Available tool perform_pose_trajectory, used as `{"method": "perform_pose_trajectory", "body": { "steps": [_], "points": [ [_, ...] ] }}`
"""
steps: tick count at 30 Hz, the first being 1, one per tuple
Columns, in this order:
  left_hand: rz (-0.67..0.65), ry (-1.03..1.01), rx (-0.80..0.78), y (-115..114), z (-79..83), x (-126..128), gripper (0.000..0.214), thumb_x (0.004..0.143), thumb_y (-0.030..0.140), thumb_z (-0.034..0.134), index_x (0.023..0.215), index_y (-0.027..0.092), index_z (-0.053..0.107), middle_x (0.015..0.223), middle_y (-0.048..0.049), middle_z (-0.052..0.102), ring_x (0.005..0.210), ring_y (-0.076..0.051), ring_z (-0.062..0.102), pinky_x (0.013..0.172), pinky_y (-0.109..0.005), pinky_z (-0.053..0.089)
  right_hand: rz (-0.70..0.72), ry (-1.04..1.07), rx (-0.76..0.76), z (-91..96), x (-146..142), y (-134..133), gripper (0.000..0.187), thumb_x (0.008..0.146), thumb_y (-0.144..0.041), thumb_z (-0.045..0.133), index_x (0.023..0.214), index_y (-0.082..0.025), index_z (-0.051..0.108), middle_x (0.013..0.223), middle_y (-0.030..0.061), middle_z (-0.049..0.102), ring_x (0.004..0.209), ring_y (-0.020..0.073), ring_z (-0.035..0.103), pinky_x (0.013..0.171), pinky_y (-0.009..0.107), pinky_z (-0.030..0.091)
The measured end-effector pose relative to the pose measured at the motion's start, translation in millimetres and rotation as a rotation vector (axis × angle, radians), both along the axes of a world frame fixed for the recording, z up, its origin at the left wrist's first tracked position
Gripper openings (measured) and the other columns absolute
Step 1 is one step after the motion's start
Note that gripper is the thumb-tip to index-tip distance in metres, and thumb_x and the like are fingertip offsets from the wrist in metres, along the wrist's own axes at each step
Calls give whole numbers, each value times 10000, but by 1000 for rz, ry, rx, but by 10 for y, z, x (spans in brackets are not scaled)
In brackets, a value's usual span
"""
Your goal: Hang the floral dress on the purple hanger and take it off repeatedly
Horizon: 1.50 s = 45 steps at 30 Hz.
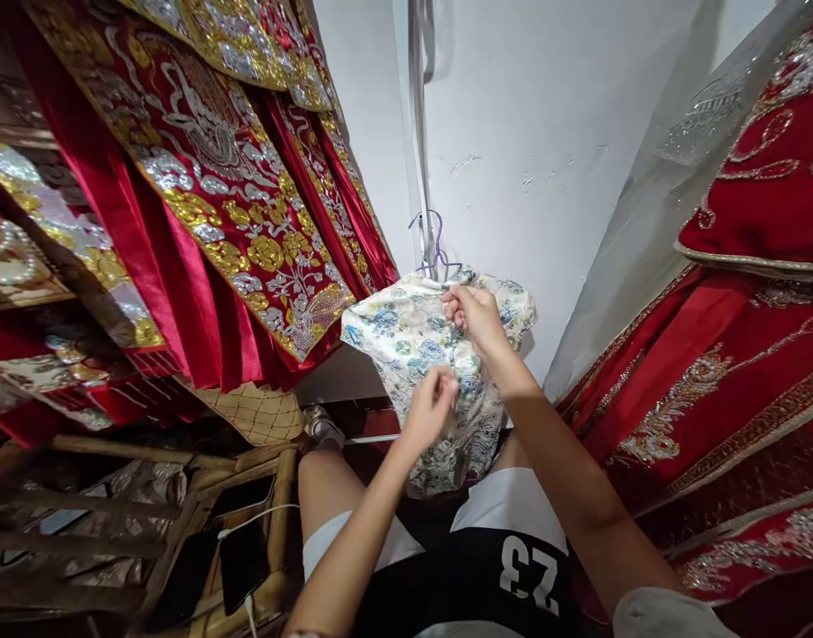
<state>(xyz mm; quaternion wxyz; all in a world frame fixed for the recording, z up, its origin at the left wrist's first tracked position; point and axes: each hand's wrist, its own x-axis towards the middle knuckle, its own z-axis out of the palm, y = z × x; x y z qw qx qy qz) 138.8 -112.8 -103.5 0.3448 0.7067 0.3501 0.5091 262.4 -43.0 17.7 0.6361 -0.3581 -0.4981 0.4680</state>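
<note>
A short-sleeved floral top (406, 332), white with blue and green flowers, hangs in front of me on a thin purple hanger (438, 239). Near its neckline, my right hand (472, 312) is closed in a pinch on the cloth at the front opening. My left hand (433, 403) is lower, in front of the middle of the top, its fingers curled together and slightly blurred. Whatever sits between those left fingers, if anything, is hidden. The lower part of the top hangs between my knees.
Red costumes with gold and silver embroidery (266, 239) hang at the left, and more red beaded garments (731, 354) at the right. A white pole (416, 133) runs up the wall (539, 97). Dark phones (243, 563) with white cables lie on a bamboo seat (283, 496).
</note>
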Motion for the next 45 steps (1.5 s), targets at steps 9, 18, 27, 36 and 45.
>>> {"method": "perform_pose_trajectory", "body": {
  "steps": [9, 18, 27, 36, 45],
  "points": [
    [267, 360, 496, 593, 1448, -77, 169, 989, 239, 533, 852, 176, 610, 852, -46, 631, 819, -186, 555, 792, -318, 412, -25, -100, 167, -32, -1, -103, 308, 925, -327, 592, 651, -188, 606, 486, -49, 520, 431, 67, 427, 478, 200, 338],
    [598, -502, 233, 728, 1064, -1110, 129, 970, 128, 563, 844, 155, 571, 856, 24, 601, 871, -102, 546, 884, -246, 432, -42, -94, -62, -913, 148, -273, 258, 776, -365, 589, 579, -200, 606, 441, -34, 508, 440, 99, 423, 496, 245, 312],
    [462, -942, -275, 380, -584, -927, 265, 897, 358, 620, 714, 185, 540, 769, -63, 677, 875, -187, 683, 857, -322, 532, -111, 145, -248, -1468, 227, -808, 262, 747, -416, 598, 580, -219, 549, 467, -22, 474, 452, 116, 390, 465, 270, 257],
    [120, -1056, -266, -77, -196, -475, 213, 783, 373, 766, 808, 202, 642, 892, -20, 652, 860, -165, 634, 886, -299, 511, -76, -93, -287, -1729, 264, -841, 355, 790, -547, 662, 690, -206, 662, 599, 28, 620, 583, 167, 532, 540, 288, 401],
    [231, -239, 110, -277, 130, -228, 251, 924, 453, 662, 881, 220, 746, 1115, -102, 692, 1224, -301, 578, 1121, -443, 401, 364, -112, -54, -1389, -99, -940, 535, 773, -499, 776, 1230, -252, 644, 1115, 55, 722, 1042, 250, 671, 896, 354, 542]
  ]
}}
